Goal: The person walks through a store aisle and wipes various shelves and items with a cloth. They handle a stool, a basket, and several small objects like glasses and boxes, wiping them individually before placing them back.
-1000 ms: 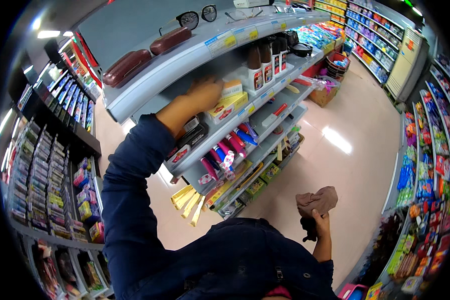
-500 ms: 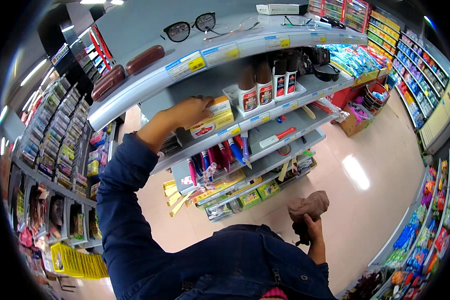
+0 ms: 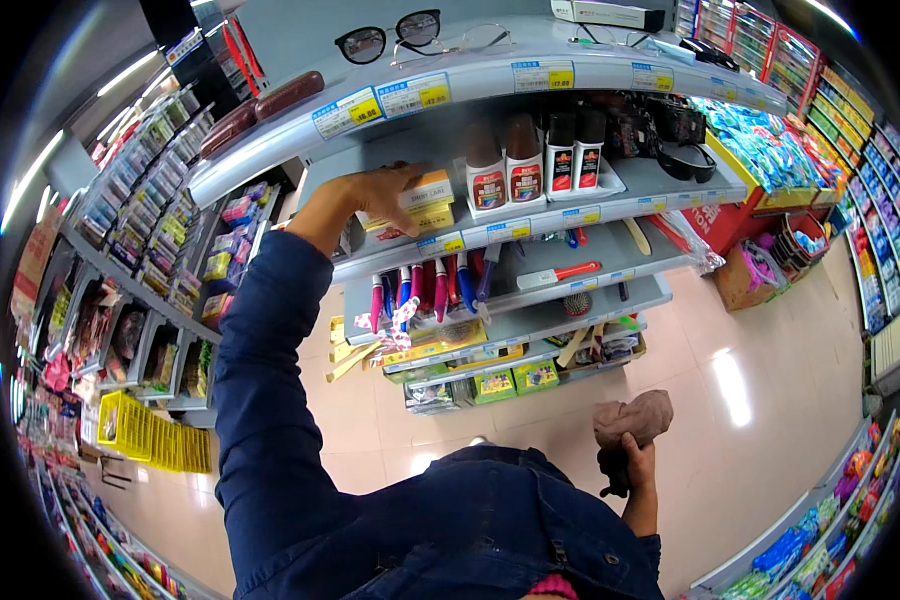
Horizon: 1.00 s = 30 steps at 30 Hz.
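Lying splay-fingered over stacked, square-edged yellow cardboard boxes (image 3: 433,213) at upper centre, their long axis running left-right along the shelf (image 3: 545,223), is the left hand (image 3: 372,195); at lower right, the right hand (image 3: 639,464) grips a crumpled brown cloth (image 3: 634,417).

I note black-framed glasses (image 3: 398,34) on the top shelf (image 3: 526,46), right of two brown spectacle cases (image 3: 290,94). One level down, I find brown-capped bottles (image 3: 489,188) upright in a white tray (image 3: 610,183), black sunglasses (image 3: 687,160) to their right. Yellow baskets (image 3: 155,437): low at left.
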Each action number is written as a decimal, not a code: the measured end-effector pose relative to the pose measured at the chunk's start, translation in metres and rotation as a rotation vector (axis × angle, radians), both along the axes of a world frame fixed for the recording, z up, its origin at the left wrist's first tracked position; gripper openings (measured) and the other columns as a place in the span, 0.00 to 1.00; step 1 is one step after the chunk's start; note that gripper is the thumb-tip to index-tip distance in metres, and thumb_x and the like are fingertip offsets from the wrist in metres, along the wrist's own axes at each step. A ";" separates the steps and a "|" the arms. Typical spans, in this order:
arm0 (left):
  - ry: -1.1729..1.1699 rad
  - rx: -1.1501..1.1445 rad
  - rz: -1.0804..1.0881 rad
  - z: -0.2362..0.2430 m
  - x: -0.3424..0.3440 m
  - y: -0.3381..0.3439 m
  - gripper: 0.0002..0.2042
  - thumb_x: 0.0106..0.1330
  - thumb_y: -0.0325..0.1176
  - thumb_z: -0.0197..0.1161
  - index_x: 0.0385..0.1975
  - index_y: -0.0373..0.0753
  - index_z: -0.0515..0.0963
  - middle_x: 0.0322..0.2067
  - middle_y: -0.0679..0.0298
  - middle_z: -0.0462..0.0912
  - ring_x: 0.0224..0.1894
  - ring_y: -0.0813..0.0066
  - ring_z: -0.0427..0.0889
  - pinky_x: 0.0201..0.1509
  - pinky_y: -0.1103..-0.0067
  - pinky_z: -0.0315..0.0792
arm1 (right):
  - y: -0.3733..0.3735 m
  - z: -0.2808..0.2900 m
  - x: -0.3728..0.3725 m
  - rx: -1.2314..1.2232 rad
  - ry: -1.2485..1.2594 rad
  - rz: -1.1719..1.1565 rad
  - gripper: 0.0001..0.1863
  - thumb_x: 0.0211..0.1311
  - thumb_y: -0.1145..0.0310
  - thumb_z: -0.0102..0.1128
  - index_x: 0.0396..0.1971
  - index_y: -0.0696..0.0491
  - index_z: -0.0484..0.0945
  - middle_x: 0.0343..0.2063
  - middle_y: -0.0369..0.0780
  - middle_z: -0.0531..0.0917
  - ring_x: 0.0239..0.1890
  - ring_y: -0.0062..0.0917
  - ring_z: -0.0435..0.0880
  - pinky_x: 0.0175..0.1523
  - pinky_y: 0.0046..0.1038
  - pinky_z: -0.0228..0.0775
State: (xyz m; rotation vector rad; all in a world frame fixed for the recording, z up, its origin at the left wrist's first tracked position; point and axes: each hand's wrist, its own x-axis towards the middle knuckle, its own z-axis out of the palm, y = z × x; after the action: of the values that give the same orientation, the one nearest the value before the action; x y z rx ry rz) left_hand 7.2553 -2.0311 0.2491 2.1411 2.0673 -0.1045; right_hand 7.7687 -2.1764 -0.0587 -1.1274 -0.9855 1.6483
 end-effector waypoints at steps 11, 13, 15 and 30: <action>-0.121 -0.114 0.035 0.006 -0.001 -0.002 0.42 0.38 0.40 0.77 0.58 0.40 0.66 0.50 0.57 0.77 0.51 0.63 0.76 0.59 0.77 0.64 | 0.012 0.028 0.004 -0.098 -0.066 0.007 0.34 0.50 0.53 0.67 0.51 0.63 0.70 0.45 0.43 0.77 0.47 0.30 0.76 0.52 0.32 0.68; -0.127 -0.130 0.052 0.009 0.004 -0.002 0.40 0.38 0.40 0.77 0.56 0.40 0.68 0.48 0.58 0.78 0.49 0.65 0.77 0.57 0.77 0.66 | 0.017 0.019 0.007 -0.068 -0.062 -0.021 0.33 0.51 0.53 0.66 0.51 0.63 0.70 0.45 0.43 0.77 0.47 0.30 0.76 0.52 0.32 0.68; -0.181 -0.155 0.052 0.008 0.000 -0.001 0.39 0.38 0.40 0.77 0.55 0.40 0.69 0.47 0.58 0.78 0.48 0.66 0.77 0.56 0.77 0.67 | 0.024 0.005 0.008 -0.025 -0.056 -0.048 0.32 0.52 0.54 0.65 0.50 0.63 0.70 0.44 0.43 0.78 0.45 0.30 0.77 0.51 0.31 0.69; -0.456 0.389 -0.207 0.009 0.042 0.036 0.48 0.44 0.56 0.72 0.59 0.28 0.59 0.55 0.41 0.68 0.60 0.50 0.66 0.64 0.69 0.61 | 0.059 0.019 -0.044 -0.067 0.003 0.018 0.32 0.49 0.54 0.68 0.48 0.61 0.70 0.37 0.43 0.80 0.34 0.30 0.81 0.36 0.30 0.75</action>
State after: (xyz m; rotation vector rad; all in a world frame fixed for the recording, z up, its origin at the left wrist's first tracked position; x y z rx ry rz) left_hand 7.2974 -1.9951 0.2576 2.3008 1.7014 0.7462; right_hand 7.7251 -2.1177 -0.0395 -1.1631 -0.9472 1.7080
